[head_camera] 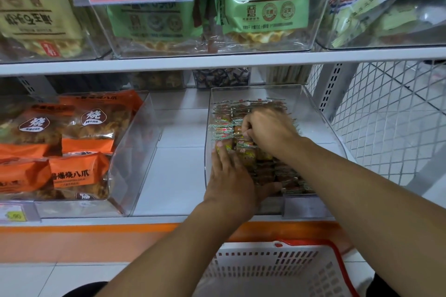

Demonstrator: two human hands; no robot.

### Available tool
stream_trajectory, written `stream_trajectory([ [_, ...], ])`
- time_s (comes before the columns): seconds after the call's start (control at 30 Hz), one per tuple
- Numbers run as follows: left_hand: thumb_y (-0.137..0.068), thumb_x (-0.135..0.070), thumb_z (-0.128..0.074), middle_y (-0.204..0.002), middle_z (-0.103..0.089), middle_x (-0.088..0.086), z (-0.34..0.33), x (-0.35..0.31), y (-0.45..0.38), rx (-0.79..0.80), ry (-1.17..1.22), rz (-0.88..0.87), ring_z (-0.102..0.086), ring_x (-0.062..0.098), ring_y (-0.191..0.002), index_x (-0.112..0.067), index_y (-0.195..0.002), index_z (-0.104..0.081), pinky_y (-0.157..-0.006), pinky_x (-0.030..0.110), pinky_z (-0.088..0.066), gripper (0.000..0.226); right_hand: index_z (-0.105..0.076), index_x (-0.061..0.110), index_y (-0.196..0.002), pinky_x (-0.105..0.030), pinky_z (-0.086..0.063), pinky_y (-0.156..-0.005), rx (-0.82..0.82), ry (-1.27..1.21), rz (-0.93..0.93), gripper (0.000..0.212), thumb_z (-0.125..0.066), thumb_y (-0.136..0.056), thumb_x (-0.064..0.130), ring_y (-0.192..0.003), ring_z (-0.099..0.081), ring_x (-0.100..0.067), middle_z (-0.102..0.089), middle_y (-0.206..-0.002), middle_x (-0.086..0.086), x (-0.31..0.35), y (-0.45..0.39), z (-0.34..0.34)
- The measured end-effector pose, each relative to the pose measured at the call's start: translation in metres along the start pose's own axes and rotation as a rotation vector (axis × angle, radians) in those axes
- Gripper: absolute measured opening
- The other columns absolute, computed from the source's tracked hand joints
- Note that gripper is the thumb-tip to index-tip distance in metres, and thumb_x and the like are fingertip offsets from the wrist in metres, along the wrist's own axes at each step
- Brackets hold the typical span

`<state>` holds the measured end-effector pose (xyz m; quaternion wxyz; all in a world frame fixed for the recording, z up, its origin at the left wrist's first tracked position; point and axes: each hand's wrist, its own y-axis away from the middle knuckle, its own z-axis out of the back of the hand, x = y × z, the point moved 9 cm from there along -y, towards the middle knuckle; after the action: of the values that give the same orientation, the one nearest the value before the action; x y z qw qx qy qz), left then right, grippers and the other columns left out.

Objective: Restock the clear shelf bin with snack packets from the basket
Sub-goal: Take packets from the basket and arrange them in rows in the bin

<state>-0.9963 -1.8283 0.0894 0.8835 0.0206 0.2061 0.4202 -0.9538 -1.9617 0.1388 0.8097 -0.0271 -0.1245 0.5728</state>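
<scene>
The clear shelf bin [321, 113] sits on the lower shelf, right of centre, holding several rows of small brown and green snack packets [223, 130]. My left hand [231, 176] lies flat inside the bin, fingers straight, pressing on the packets along the bin's left wall. Further back in the bin, my right hand [268, 128] has its fingers curled and pinches packets in the middle rows. The white basket [272, 270] with a red rim stands on the floor below the shelf; no packets show in the visible part of it.
A clear bin of orange snack bags [79, 142] stands to the left, with bare white shelf [178, 164] between the two bins. The upper shelf holds bins of green bags [263, 0]. White wire mesh [391, 113] closes the right side.
</scene>
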Motion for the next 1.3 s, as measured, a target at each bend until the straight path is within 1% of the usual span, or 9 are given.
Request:
stream_trajectory([
  [0.23,-0.083,-0.081,-0.048,-0.165,0.026,0.020,-0.004,0.003,-0.004,0.027,0.043,0.005,0.024,0.034,-0.153,-0.003,-0.160,0.011,-0.127,0.045,0.001,0.124,-0.057,0.024,-0.095,-0.024,-0.040,-0.056,-0.127,-0.440,-0.097,0.006,-0.058,-0.100,0.021,-0.079,-0.061,-0.015,-0.064,-0.090,0.002,-0.026,0.004,0.033],
  [0.37,-0.084,-0.077,-0.054,-0.167,0.023,0.015,-0.002,0.004,-0.003,0.007,0.090,-0.005,0.021,0.031,-0.155,-0.008,-0.161,0.010,-0.127,0.043,0.000,0.122,-0.058,0.012,-0.108,-0.042,-0.061,-0.085,-0.118,-1.368,-0.417,0.011,-0.050,-0.103,0.006,-0.104,-0.070,-0.031,-0.064,-0.121,-0.014,-0.051,0.020,0.019],
  [0.43,-0.085,-0.076,-0.054,-0.168,0.022,0.014,-0.002,0.003,-0.002,0.003,0.090,-0.006,0.020,0.030,-0.155,-0.010,-0.161,0.010,-0.127,0.042,0.000,0.120,-0.051,0.001,-0.124,-0.048,-0.061,-0.086,0.006,-1.781,-0.528,0.022,-0.044,-0.104,0.004,-0.105,-0.070,-0.040,-0.062,-0.122,-0.025,-0.047,0.034,0.005],
  [0.5,-0.086,-0.076,-0.053,-0.168,0.022,0.014,-0.002,0.004,-0.001,0.008,0.087,-0.002,0.018,0.030,-0.156,-0.009,-0.161,0.011,-0.127,0.042,-0.001,0.119,-0.050,0.000,-0.122,-0.046,-0.063,-0.079,0.134,-1.901,-0.559,0.023,-0.046,-0.100,0.001,-0.098,-0.070,-0.040,-0.062,-0.113,-0.027,-0.039,0.045,0.000],
  [0.73,-0.089,-0.075,-0.050,-0.167,0.020,0.018,-0.007,0.006,-0.002,0.049,0.085,0.027,0.014,0.033,-0.156,-0.007,-0.161,0.011,-0.127,0.043,-0.004,0.116,-0.053,-0.001,-0.128,-0.029,-0.063,-0.075,0.393,-1.647,-0.503,0.052,-0.057,-0.083,-0.025,-0.105,-0.071,-0.033,-0.066,-0.120,-0.028,-0.018,0.063,-0.015],
  [0.93,-0.088,-0.074,-0.052,-0.169,0.017,0.013,-0.009,0.006,0.002,0.046,0.124,-0.004,0.009,0.030,-0.157,-0.014,-0.162,0.009,-0.128,0.043,-0.011,0.113,-0.064,-0.001,-0.123,-0.026,-0.051,-0.066,0.336,-1.229,-0.311,0.039,-0.073,-0.085,-0.005,-0.080,-0.068,-0.017,-0.075,-0.102,-0.016,-0.020,0.059,-0.005],
  [1.03,-0.085,-0.078,-0.048,-0.171,0.007,0.015,-0.011,0.005,0.003,0.084,0.071,-0.015,0.002,0.030,-0.158,-0.011,-0.162,0.003,-0.128,0.043,-0.014,0.114,-0.075,0.016,-0.105,-0.030,-0.051,-0.066,0.352,-0.642,-0.079,0.021,-0.080,-0.086,0.023,-0.075,-0.065,-0.009,-0.074,-0.086,0.001,-0.015,0.061,0.002],
  [1.1,-0.085,-0.079,-0.047,-0.170,-0.008,0.016,-0.012,0.003,0.003,0.100,0.038,-0.025,-0.008,0.031,-0.157,-0.010,-0.162,-0.007,-0.127,0.044,-0.019,0.111,-0.068,0.021,-0.102,-0.032,-0.049,-0.070,0.313,-0.338,0.022,0.029,-0.082,-0.082,0.037,-0.084,-0.064,-0.015,-0.069,-0.090,0.006,-0.011,0.062,0.001],
  [1.3,-0.087,-0.079,-0.045,-0.168,-0.018,0.015,-0.014,0.003,0.002,0.138,0.001,-0.008,-0.014,0.031,-0.156,-0.010,-0.160,-0.019,-0.125,0.044,-0.023,0.104,-0.067,0.025,-0.084,-0.039,-0.055,-0.073,0.147,-0.300,0.053,0.021,-0.087,-0.077,0.033,-0.076,-0.060,-0.011,-0.062,-0.079,0.011,-0.004,0.059,0.001],
])
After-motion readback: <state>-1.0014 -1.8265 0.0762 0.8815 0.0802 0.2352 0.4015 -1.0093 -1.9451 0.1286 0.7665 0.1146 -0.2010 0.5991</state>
